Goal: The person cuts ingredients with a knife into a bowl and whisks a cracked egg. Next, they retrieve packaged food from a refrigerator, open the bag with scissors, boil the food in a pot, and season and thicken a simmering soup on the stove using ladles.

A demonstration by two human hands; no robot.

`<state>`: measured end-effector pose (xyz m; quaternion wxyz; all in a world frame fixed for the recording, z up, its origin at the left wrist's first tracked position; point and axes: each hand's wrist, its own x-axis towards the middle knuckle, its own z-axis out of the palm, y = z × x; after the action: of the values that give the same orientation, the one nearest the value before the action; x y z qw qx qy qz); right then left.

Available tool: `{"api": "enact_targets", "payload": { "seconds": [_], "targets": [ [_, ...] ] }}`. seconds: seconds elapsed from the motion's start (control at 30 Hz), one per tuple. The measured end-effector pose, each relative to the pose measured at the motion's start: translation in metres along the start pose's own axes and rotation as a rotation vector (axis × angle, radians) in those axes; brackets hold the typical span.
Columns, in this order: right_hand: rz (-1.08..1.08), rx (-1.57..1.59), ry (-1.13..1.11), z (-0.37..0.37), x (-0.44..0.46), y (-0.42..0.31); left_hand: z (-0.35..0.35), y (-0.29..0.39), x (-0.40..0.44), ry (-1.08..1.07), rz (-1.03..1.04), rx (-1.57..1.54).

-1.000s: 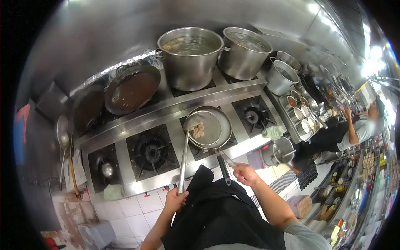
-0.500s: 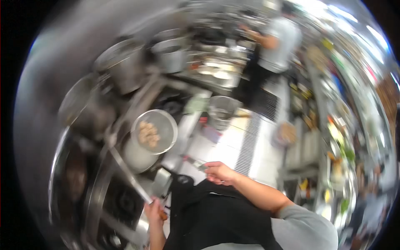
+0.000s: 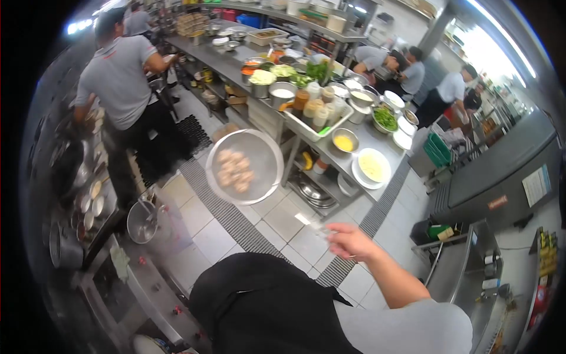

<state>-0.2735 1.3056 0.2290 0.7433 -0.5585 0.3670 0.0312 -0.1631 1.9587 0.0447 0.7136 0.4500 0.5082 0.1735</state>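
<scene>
My right hand [image 3: 349, 241] is closed around the end of a strainer's handle. The strainer's round metal bowl [image 3: 268, 171] is held out over the tiled floor, in front of my black apron. In it lies a heap of pale pinkish food pieces [image 3: 236, 170], whose exact kind I cannot make out. The handle [image 3: 306, 221] is blurred between the bowl and my fingers. My left hand is outside the view.
Ahead stands a long steel counter [image 3: 377, 200] with bowls, squeeze bottles [image 3: 318, 112] and cut vegetables. A co-worker [image 3: 121, 76] stands at the left by the stoves. A metal pot [image 3: 141, 221] is on the left below. More people work behind the counter.
My view has swung right, from the stove to the counter. The strainer has come away from above the pot on the stove. My left hand with its long-handled tool has left the view.
</scene>
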Motion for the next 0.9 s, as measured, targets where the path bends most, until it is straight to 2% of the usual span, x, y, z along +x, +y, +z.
{"api": "enact_targets", "payload": {
  "seconds": [0.03,0.13,0.17,0.23,0.27,0.33,0.37,0.43,0.47,0.53,0.57,0.63,0.67,0.73,0.8,0.87,0.9],
  "targets": [
    [-0.009,0.026,0.095,-0.030,-0.013,0.000,0.008,0.007,-0.007,-0.140,-0.035,0.047],
    [-0.093,0.094,0.273,-0.104,-0.048,0.003,0.028,0.001,0.014,-0.220,-0.052,0.020],
    [-0.088,0.100,0.277,-0.123,-0.054,0.005,0.031,-0.006,0.035,-0.124,-0.050,0.056],
    [-0.105,0.201,0.497,-0.153,-0.063,0.012,0.055,-0.003,0.016,-0.094,-0.025,0.078],
    [-0.102,0.206,0.502,-0.166,-0.064,0.020,0.070,0.000,0.000,-0.063,-0.003,0.088],
    [-0.173,0.151,0.700,-0.189,-0.054,0.045,0.084,-0.003,-0.009,-0.067,0.054,0.052],
    [-0.170,0.154,0.702,-0.197,-0.048,0.057,0.093,-0.009,0.001,-0.103,0.063,0.015],
    [-0.184,-0.049,0.897,-0.208,-0.031,0.085,0.098,-0.014,0.026,-0.189,0.145,0.005],
    [-0.173,-0.046,0.890,-0.220,-0.016,0.111,0.102,-0.013,0.029,-0.183,0.154,0.012],
    [-0.228,-0.711,1.174,-0.244,0.010,0.158,0.105,-0.010,0.025,-0.159,0.199,0.072],
    [-0.228,-0.718,1.152,-0.241,0.013,0.163,0.100,-0.009,0.033,-0.214,0.233,0.083],
    [-0.104,-0.852,1.353,-0.231,0.024,0.171,0.100,-0.002,0.022,-0.162,0.199,0.042],
    [-0.119,-0.862,1.323,-0.229,0.028,0.177,0.108,0.002,0.002,-0.111,0.180,0.014],
    [-0.264,-0.890,1.480,-0.238,0.043,0.194,0.103,0.007,0.004,-0.058,0.197,0.061],
    [-0.565,-0.844,1.450,-0.255,0.070,0.199,0.112,0.014,-0.028,0.055,0.175,0.091],
    [-0.675,-0.507,1.291,-0.197,0.089,0.136,0.092,0.017,-0.008,-0.064,0.131,0.026],
    [-0.653,-0.287,1.139,-0.152,0.093,0.095,0.090,0.017,0.000,-0.041,0.138,-0.036]
  ]
}}
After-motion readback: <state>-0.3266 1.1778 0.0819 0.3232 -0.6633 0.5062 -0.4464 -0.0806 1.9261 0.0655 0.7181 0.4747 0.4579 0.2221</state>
